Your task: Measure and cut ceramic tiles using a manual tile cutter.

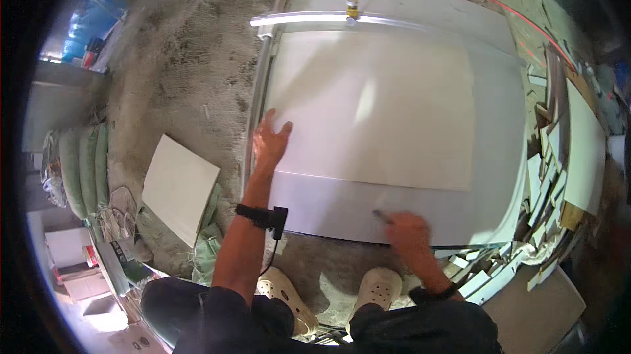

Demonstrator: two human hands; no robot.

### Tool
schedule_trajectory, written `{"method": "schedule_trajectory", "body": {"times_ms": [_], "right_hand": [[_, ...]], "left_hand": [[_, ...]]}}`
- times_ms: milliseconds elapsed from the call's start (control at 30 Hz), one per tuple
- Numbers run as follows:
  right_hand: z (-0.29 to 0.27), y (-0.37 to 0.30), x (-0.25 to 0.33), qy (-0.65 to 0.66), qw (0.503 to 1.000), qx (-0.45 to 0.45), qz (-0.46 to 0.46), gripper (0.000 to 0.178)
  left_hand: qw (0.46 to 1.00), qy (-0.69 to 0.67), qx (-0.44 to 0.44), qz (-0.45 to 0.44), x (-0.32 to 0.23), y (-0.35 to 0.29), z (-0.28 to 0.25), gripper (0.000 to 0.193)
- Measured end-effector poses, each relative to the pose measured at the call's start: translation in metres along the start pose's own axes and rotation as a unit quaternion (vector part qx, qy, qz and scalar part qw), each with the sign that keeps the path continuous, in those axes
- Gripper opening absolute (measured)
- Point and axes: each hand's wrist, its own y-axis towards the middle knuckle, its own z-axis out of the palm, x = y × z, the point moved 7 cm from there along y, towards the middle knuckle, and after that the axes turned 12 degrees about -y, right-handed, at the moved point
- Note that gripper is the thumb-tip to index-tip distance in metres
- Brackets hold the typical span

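A large cream tile (pixel 381 104) lies flat on a wider pale tile (pixel 328 209) in front of me. My left hand (pixel 270 140) rests at their left edge by a metal rail (pixel 255 111), its thumb and fingers apart and holding nothing. Over the near strip of the lower tile, my right hand (pixel 409 234) is closed on a short dark pen-like tool (pixel 381 216); hand and tool are blurred, so the tool's kind is unclear. Across the far end runs a bright metal crossbar (pixel 296 19) bearing a yellow-and-black fitting (pixel 352 4).
A loose tile (pixel 179 186) leans on green bags (pixel 208 249) at left. Several filled sacks (pixel 85 167) stand beyond. Tile offcuts (pixel 549 183) pile along the right side, beneath a red hose or cable (pixel 499 4). My clogs (pixel 381 288) are on the concrete floor (pixel 177 71).
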Motion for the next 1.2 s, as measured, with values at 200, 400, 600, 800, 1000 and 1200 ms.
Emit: {"method": "schedule_trajectory", "body": {"times_ms": [200,400,600,800,1000,1200], "right_hand": [[-0.059,-0.011,-0.173,0.044,0.925,-0.261,0.273,0.038],[-0.032,-0.016,-0.238,0.137,0.893,-0.211,0.374,0.046],[-0.034,-0.042,-0.267,0.238,0.853,-0.202,0.419,0.043],[-0.034,-0.049,-0.263,0.196,0.865,-0.264,0.379,0.043],[-0.033,-0.047,-0.279,0.249,0.83,-0.237,0.439,0.043],[-0.037,-0.055,-0.276,0.295,0.822,-0.248,0.418,0.041]], "left_hand": [[0.999,-0.021,0.002,-0.044,-0.005,-0.009,0.002,0.058],[1.0,-0.017,-0.01,-0.015,-0.025,-0.038,0.025,0.055],[0.985,-0.171,0.029,-0.007,-0.017,-0.053,0.031,0.064],[0.984,-0.052,0.086,-0.144,0.021,-0.096,0.005,0.058],[0.971,-0.14,0.047,-0.188,0.031,-0.104,0.012,0.053],[0.926,-0.307,0.082,-0.205,0.035,-0.106,0.006,0.033]]}}
